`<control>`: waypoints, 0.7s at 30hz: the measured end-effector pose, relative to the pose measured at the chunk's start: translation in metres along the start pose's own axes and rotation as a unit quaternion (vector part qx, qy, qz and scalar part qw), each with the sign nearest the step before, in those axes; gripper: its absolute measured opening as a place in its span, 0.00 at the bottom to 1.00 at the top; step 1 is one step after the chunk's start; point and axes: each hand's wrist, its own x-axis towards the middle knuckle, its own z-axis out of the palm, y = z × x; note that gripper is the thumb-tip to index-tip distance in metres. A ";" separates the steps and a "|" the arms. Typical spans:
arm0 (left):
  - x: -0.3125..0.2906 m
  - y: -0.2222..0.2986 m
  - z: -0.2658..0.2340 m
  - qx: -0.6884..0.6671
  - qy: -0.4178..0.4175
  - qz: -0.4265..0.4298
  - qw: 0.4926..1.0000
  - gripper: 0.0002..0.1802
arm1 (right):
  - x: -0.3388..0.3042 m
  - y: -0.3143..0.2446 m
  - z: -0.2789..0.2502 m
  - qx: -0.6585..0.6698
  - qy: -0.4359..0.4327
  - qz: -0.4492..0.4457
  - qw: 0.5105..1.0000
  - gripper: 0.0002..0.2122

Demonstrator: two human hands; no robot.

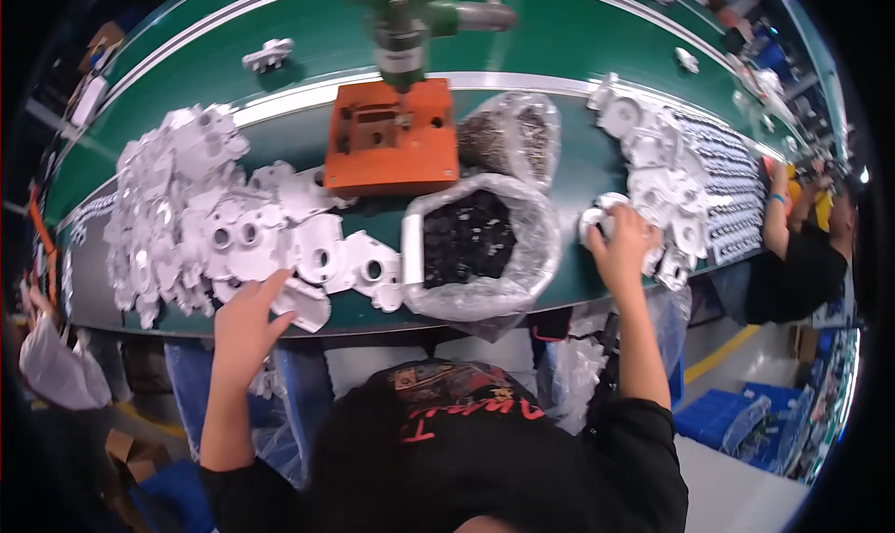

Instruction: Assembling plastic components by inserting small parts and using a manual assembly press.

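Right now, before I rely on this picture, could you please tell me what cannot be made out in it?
All in the head view:
- Right hand: its grip on the round white part; its fingers cover the contact.
- Green press: its top; the upper edge cuts it off.
- Black pieces: their exact shapes; too small and dark.
- Brownish pieces: details; too small, partly behind clear plastic.

On the counter (573,156): heap of housings (182,202) beyond the left hand (247,321); between that and the right hand (626,247), a bag (539,244); fixture block (401,172) beyond both; second heap (664,174) beyond, rightward.
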 end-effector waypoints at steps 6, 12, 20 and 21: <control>0.015 -0.015 0.000 0.027 -0.033 0.048 0.998 0.19 | -0.001 -0.002 0.013 0.060 0.035 0.000 0.998 0.07; 0.017 -0.026 -0.020 -0.136 -0.080 0.047 0.986 0.13 | 0.010 -0.006 0.003 0.156 0.047 0.061 0.985 0.05; 0.016 -0.026 -0.006 -0.440 -0.052 -0.039 0.896 0.15 | 0.034 -0.002 0.006 0.367 0.130 0.061 0.919 0.06; 0.017 -0.012 -0.001 -0.575 -0.042 -0.069 0.814 0.18 | 0.038 0.003 0.013 0.366 0.131 0.059 0.919 0.06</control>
